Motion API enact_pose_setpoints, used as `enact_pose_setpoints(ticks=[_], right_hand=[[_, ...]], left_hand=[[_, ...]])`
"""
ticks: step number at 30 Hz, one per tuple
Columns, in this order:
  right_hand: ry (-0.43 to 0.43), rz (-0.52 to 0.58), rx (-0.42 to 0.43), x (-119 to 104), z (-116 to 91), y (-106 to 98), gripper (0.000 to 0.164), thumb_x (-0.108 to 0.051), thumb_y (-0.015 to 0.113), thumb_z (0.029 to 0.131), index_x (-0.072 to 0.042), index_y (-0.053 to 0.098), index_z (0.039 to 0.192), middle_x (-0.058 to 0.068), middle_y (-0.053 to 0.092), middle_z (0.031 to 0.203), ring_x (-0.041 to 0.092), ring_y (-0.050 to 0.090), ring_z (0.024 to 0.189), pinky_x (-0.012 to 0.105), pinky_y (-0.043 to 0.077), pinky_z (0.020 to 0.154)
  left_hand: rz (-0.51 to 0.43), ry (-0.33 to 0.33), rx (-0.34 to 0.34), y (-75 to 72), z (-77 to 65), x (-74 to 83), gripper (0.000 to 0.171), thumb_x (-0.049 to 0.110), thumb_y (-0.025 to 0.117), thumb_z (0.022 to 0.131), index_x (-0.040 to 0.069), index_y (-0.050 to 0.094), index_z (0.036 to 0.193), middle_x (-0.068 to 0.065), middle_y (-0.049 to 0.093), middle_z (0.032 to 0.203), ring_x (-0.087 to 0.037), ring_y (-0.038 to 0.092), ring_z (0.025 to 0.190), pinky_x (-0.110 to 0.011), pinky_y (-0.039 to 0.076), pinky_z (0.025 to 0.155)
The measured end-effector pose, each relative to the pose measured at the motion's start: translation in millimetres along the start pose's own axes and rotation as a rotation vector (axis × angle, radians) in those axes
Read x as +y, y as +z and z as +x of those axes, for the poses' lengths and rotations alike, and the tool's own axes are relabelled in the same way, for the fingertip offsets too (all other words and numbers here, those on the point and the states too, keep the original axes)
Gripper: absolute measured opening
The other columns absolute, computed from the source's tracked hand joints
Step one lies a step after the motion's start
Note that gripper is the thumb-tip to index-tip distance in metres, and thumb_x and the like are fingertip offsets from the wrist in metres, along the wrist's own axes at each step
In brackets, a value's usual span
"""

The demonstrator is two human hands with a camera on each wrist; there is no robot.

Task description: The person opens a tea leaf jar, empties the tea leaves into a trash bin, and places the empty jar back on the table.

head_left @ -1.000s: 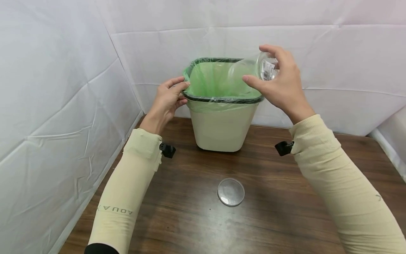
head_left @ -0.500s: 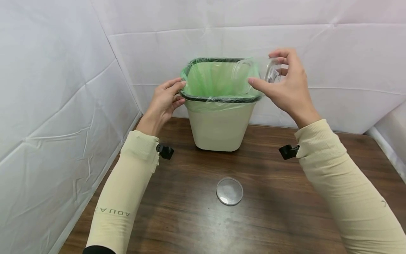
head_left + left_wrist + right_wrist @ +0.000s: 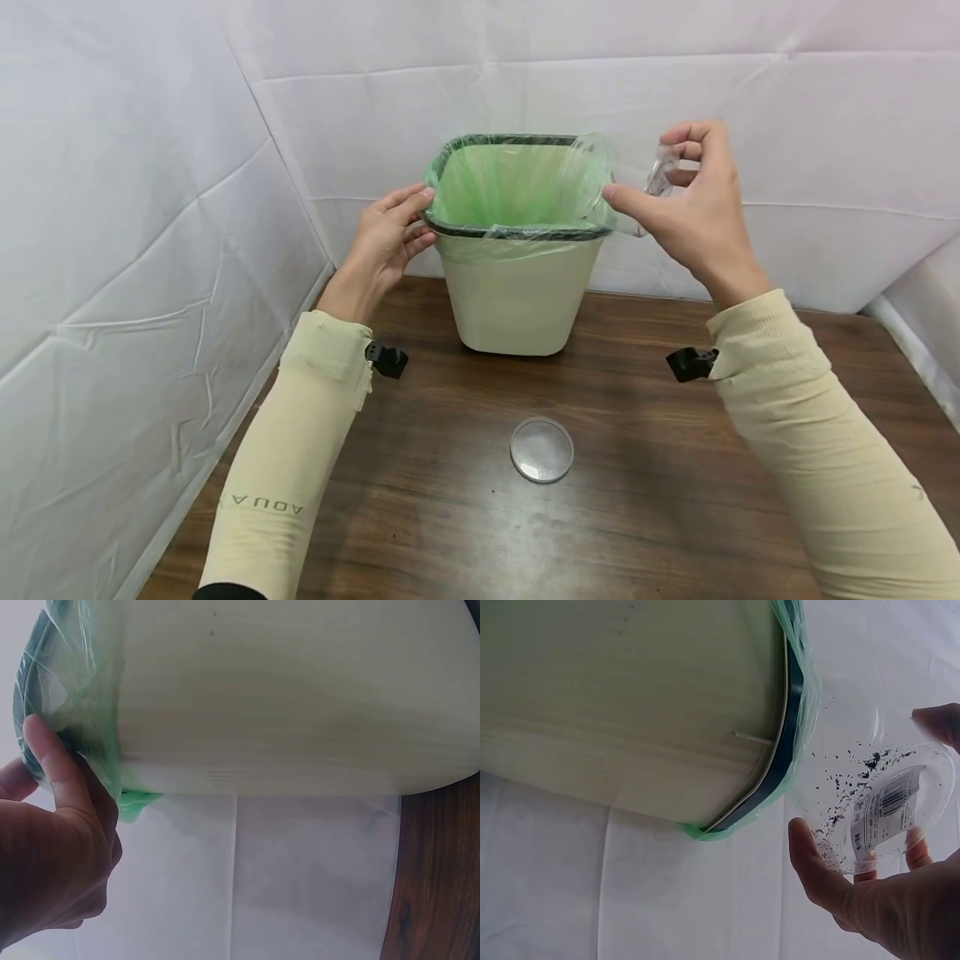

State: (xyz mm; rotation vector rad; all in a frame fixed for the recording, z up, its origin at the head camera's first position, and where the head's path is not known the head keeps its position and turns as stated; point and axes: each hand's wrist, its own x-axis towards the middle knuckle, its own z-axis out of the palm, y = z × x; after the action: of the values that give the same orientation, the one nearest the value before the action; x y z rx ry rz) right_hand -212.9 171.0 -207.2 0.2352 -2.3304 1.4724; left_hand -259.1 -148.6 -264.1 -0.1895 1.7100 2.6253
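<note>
A cream trash bin [image 3: 517, 300] with a dark rim stands on the table, lined with a green plastic bag [image 3: 487, 187] folded over the rim. My left hand [image 3: 378, 246] grips the bin's left rim through the bag, thumb on top. My right hand [image 3: 697, 208] holds a clear plastic jar [image 3: 633, 183] around its base, tilted sideways with its mouth over the right side of the bin. Dark specks [image 3: 870, 761] cling inside the jar in the right wrist view, and a barcode label [image 3: 889, 806] shows at its base. On the table in front lies a round clear lid [image 3: 542, 450].
The table [image 3: 420, 500] is dark brown wood. White cloth hangs behind the bin [image 3: 375, 125] and along the left side [image 3: 112, 250]. A black wrist camera sits on each cream sleeve [image 3: 315, 400].
The right hand has drawn the jar to the right and slightly down, turning its base away from view. The left hand stays on the rim; the lid has not moved on the table.
</note>
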Motion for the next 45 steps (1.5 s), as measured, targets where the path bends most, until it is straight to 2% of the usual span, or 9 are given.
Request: enact_pose_setpoints(ticks=[5,13,18,24,28,34,41,45], right_hand=[[0.013,-0.002,0.003,2,-3,-3,0.063,-0.03,0.085,0.077,-0.025,0.045,0.126,0.0,0.04,0.126,0.019,0.044,0.11,0.035,0.041,0.084],[0.049,0.019,-0.026,6,-6,-11,0.066,-0.027,0.084,0.081,-0.018,0.056,0.14,0.002,0.047,0.126,0.018,0.052,0.1,0.027,0.049,0.071],[0.067,0.022,-0.044,9,-9,-14,0.072,-0.027,0.083,0.082,-0.014,0.053,0.147,0.003,0.042,0.135,0.019,0.054,0.106,0.022,0.05,0.073],[0.063,0.06,-0.055,13,-13,-18,0.067,-0.024,0.084,0.082,-0.008,0.056,0.142,0.002,0.041,0.132,0.017,0.058,0.104,0.019,0.05,0.072],[0.055,0.131,-0.064,16,-17,-20,0.061,-0.019,0.084,0.083,-0.008,0.058,0.137,0.003,0.053,0.126,0.015,0.062,0.096,0.019,0.052,0.071],[0.017,0.336,-0.078,26,-21,-20,0.041,-0.006,0.078,0.085,-0.004,0.064,0.123,0.007,0.065,0.115,0.014,0.069,0.078,0.02,0.056,0.072],[-0.015,0.456,-0.08,34,-26,-22,0.033,-0.003,0.076,0.086,-0.003,0.067,0.117,0.008,0.074,0.104,0.016,0.069,0.089,0.02,0.055,0.075],[-0.032,0.499,-0.072,35,-29,-23,0.032,-0.001,0.074,0.086,-0.002,0.067,0.117,0.008,0.075,0.104,0.017,0.069,0.092,0.021,0.053,0.078]], left_hand=[[-0.019,-0.003,-0.006,-3.3,-0.7,0.1,0.04,0.017,0.073,0.095,0.008,0.063,0.133,-0.006,0.06,0.091,-0.013,0.059,0.06,-0.021,0.054,0.057],[-0.028,-0.007,0.002,-6.1,-3.2,1.1,0.046,0.02,0.076,0.093,0.007,0.061,0.134,-0.006,0.058,0.093,-0.013,0.059,0.06,-0.022,0.054,0.056],[-0.029,-0.001,-0.001,-8.4,-5.3,1.9,0.045,0.021,0.076,0.093,0.007,0.061,0.133,-0.005,0.058,0.094,-0.013,0.058,0.059,-0.022,0.053,0.055],[-0.024,0.005,-0.008,-11.4,-7.9,2.1,0.042,0.022,0.075,0.093,0.007,0.062,0.13,-0.003,0.061,0.087,-0.012,0.059,0.056,-0.022,0.052,0.052],[-0.02,0.005,-0.013,-13.2,-8.3,1.1,0.042,0.022,0.075,0.093,0.007,0.062,0.131,-0.002,0.061,0.084,-0.012,0.059,0.055,-0.022,0.052,0.051],[-0.029,-0.003,-0.024,-13.9,-9.9,0.0,0.04,0.024,0.076,0.093,0.007,0.062,0.127,-0.001,0.061,0.08,-0.012,0.059,0.054,-0.022,0.051,0.051],[-0.035,-0.007,-0.027,-16.6,-13.6,-0.6,0.031,0.026,0.078,0.091,0.007,0.062,0.111,-0.001,0.061,0.08,-0.012,0.059,0.055,-0.023,0.051,0.051],[-0.04,-0.007,-0.029,-18.6,-15.7,-0.7,0.031,0.027,0.078,0.091,0.008,0.062,0.108,-0.001,0.061,0.08,-0.013,0.059,0.056,-0.023,0.051,0.051]])
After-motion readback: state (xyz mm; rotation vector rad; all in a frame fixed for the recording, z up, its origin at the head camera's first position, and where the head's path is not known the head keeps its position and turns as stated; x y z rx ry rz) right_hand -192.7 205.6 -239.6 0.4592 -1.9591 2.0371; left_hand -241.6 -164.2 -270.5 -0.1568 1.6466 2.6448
